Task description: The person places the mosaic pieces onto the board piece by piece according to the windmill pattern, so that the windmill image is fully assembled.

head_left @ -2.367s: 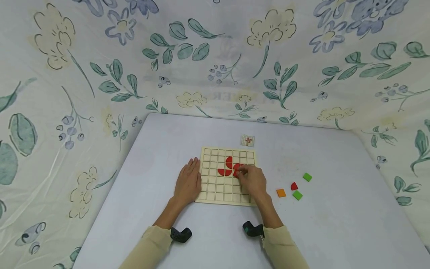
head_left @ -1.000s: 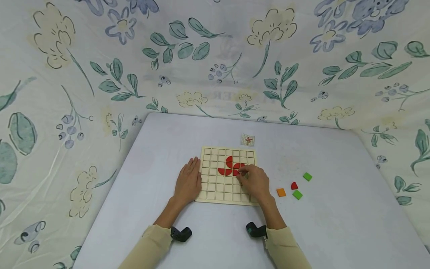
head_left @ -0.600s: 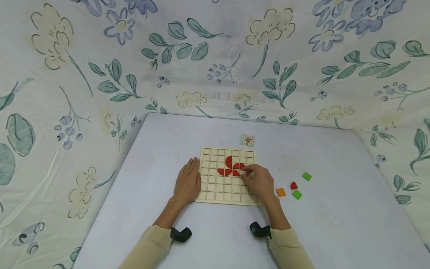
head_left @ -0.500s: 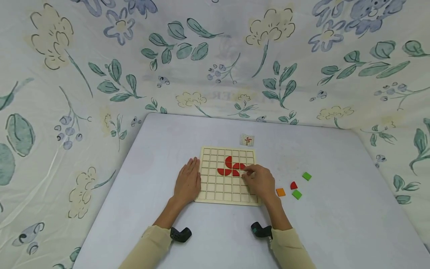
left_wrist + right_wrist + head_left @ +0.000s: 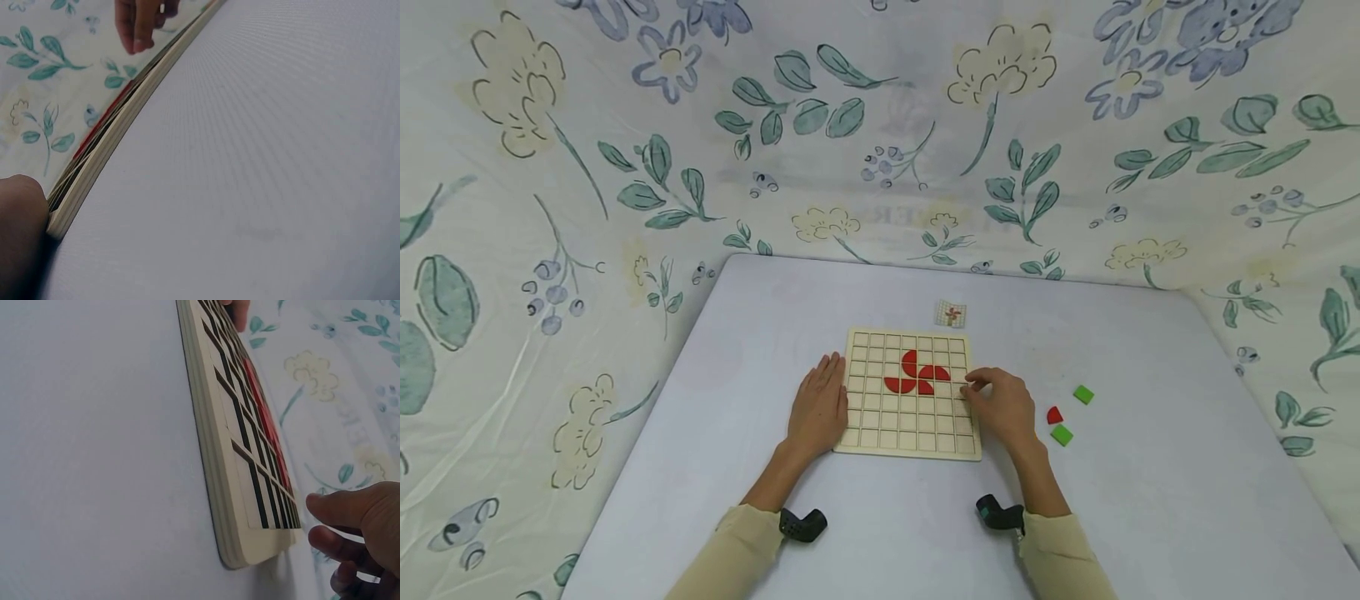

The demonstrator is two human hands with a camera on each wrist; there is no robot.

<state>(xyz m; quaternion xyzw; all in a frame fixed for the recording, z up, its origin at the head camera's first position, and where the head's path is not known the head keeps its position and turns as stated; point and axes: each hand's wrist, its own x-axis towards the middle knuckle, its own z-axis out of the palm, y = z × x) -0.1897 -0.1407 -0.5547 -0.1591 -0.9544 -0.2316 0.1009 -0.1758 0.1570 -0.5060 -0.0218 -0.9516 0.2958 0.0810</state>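
In the head view my left hand (image 5: pixel 818 406) lies along the left edge of the wooden grid board (image 5: pixel 868 421), fingers straight and touching its side. Several red rounded pieces (image 5: pixel 934 372) sit in cells near the board's middle as a pinwheel. My right hand (image 5: pixel 1006 407) hovers at the board's right edge, its fingers loosely bent. The right wrist view shows a gap between the right thumb (image 5: pixel 337 505) and index finger, with nothing held there.
Behind the board lies a small card (image 5: pixel 951 314) printed with a red pinwheel on a grid. Right of my right hand are a red quarter-round piece (image 5: pixel 1055 415) and two green squares (image 5: pixel 1083 395). A floral cloth (image 5: pixel 880 125) hangs beyond the white table (image 5: pixel 895 517).
My right hand has moved right, off the red pieces to the board's edge, uncovering them. It now hides the orange square seen earlier. My left hand has stayed put.
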